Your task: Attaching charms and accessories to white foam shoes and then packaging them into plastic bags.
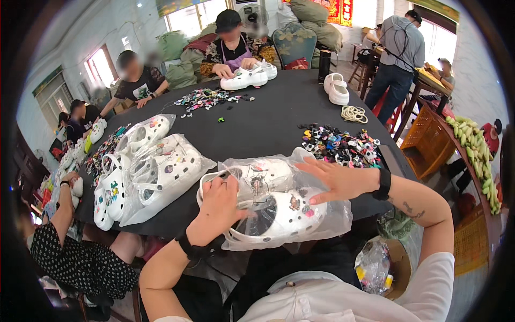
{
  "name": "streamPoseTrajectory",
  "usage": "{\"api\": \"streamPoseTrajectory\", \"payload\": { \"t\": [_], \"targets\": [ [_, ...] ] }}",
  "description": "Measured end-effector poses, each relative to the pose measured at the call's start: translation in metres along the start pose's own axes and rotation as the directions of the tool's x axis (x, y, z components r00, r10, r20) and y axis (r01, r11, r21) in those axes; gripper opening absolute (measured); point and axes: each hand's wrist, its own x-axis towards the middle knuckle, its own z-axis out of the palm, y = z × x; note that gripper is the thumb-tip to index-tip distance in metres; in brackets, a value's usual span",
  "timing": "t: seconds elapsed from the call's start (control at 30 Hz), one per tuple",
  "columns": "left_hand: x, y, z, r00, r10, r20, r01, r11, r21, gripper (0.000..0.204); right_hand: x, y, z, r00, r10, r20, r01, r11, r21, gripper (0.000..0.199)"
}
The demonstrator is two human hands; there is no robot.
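A pair of white clogs (301,213) with small charms lies in a clear plastic bag (340,217) at the table's near edge, directly in front of me. My left hand (217,208) is at the heel end, its fingers bent over the heel straps and bag edge, thumb reaching inward. My right hand (340,181) rests on the toe side with its fingers spread, lightly touching the plastic. Just left of my left hand sits another bagged pair of white clogs (174,167), with loose white clogs (111,188) beside it.
Charm piles lie on the black table (252,126) at right (343,146) and far left (206,99). A co-worker opposite handles a white clog (244,79). White shoes (337,90), coiled cord (354,114) and a black bottle (324,66) stand far right. A carton (399,265) is by my right side.
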Motion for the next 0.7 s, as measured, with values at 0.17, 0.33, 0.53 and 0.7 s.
{"api": "streamPoseTrajectory", "payload": {
  "t": [0.17, 0.33, 0.53, 0.7],
  "targets": [
    [0.004, -0.008, 0.003, 0.996, -0.065, -0.055, 0.059, 0.993, -0.104, 0.056, -0.009, 0.009, 0.043, 0.994, -0.002, -0.11, 0.024, 0.98, 0.2, 0.086],
    [-0.005, -0.014, 0.004, 0.996, 0.035, -0.087, -0.053, 0.976, -0.209, 0.033, 0.02, 0.027, 0.059, 0.9, 0.226, -0.372, 0.046, 0.801, 0.597, 0.073],
    [-0.034, -0.008, -0.007, 0.98, 0.023, -0.199, -0.061, 0.981, -0.185, 0.026, 0.022, 0.035, 0.059, 0.928, 0.338, -0.159, -0.159, 0.744, 0.649, 0.067],
    [-0.06, -0.024, -0.03, 0.93, 0.105, -0.352, -0.123, 0.992, -0.031, 0.023, 0.023, 0.04, 0.052, 0.919, 0.252, -0.304, 0.035, 0.715, 0.698, 0.047]
  ]
}}
